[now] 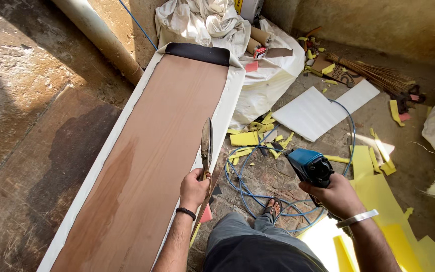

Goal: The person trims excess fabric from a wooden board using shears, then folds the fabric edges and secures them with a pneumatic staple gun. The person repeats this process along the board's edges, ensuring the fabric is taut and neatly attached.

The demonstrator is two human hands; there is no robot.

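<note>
Left hand [193, 189] grips stiff, sharp scissors [206, 147] by the handles; right hand [336, 195] is closed around a heavy blue pneumatic stapler [309, 165].

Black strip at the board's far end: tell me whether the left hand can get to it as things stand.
Probably not without stepping forward: the left hand grips scissors near the board's right edge, and the black strip lies far up.

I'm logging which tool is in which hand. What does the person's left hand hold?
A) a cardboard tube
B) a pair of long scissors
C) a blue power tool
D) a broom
B: the left hand grips long scissors over the board's edge; the right hand holds the blue tool.
</note>
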